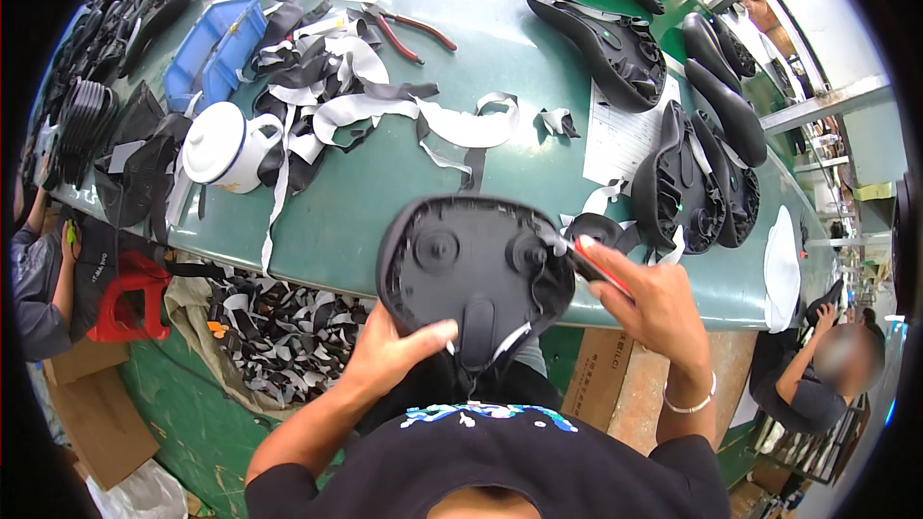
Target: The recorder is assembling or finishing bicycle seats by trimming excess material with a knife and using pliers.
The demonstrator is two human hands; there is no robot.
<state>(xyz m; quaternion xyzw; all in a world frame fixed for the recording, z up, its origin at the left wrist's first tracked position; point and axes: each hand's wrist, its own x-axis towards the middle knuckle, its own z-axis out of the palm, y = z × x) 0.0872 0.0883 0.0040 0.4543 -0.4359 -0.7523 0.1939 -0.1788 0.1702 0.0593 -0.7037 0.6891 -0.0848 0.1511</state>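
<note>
A black bicycle saddle (452, 279) is underside up in front of my body, over the near edge of the table. My left hand (399, 351) grips its lower left side, with the thumb lying over the narrow end. In my right hand (649, 303) is a utility knife (601, 269) with a red and dark handle. Its metal tip touches or nearly touches the inner rim on the saddle's right side, where the cover edge looks wrinkled. A small round black part (594, 229) lies on the table just beyond the knife.
Black and white offcuts (327, 86) are heaped on the green table (385, 192). Near them are pliers (409, 38), a blue bin (213, 50) and a white enamel mug (226, 149). More saddles (678, 178) stand at right. A scrap sack (279, 336) sits below left. Other people work at both sides.
</note>
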